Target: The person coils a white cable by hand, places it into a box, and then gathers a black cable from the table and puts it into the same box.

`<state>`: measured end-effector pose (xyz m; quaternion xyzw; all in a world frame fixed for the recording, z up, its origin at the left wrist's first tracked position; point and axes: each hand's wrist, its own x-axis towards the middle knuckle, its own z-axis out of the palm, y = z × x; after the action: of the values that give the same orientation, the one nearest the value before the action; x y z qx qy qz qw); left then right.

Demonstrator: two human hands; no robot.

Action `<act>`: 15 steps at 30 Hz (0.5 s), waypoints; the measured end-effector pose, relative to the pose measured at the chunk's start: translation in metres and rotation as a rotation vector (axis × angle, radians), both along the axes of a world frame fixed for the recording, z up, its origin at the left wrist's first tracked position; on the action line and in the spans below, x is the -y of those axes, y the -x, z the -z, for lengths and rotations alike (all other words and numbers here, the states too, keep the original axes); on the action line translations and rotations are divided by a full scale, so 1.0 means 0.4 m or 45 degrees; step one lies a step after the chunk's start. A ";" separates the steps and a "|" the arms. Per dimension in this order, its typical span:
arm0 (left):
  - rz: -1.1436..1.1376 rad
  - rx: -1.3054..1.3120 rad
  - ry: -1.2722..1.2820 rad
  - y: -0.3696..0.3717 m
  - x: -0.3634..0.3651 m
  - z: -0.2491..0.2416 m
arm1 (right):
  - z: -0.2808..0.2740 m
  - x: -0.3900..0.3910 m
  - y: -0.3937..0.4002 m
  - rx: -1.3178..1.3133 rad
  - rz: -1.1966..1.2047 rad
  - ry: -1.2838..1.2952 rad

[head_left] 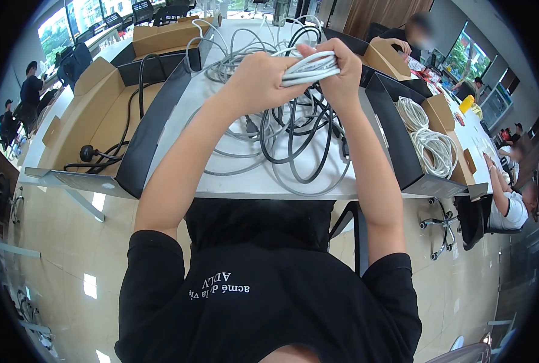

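Both my hands hold a coiled bundle of white cable [315,68] above the table. My left hand [260,81] grips the bundle's left end, with fingers closed round it. At the other end, my right hand [341,69] is closed on the same coil. Below and behind them lies a tangle of grey cable [236,172] and black cable [308,178] with plugs among the loops. Part of that tangle is hidden behind my hands and forearms.
On the left, an open box [94,124] contains a black power cord [130,115]. An open box [396,139] on the right has coiled white cables [434,151] inside. More boxes stand farther back on the white table [181,151]. Several people sit around the room.
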<state>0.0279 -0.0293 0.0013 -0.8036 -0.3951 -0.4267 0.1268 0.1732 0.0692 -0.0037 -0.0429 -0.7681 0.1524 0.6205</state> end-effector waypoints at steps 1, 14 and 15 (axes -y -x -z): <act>0.013 0.068 0.030 -0.007 0.003 -0.002 | -0.002 0.006 -0.001 -0.042 -0.006 0.064; 0.091 0.232 -0.504 0.004 -0.047 0.033 | -0.015 0.019 0.003 -0.583 -0.955 0.879; 0.136 0.256 -0.552 0.006 -0.040 0.027 | -0.021 0.026 -0.009 -0.485 -0.928 0.680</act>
<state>0.0256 -0.0135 -0.0094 -0.7307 -0.2622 -0.5855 0.2335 0.1767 0.0588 0.0047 0.0999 -0.5400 0.5565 0.6235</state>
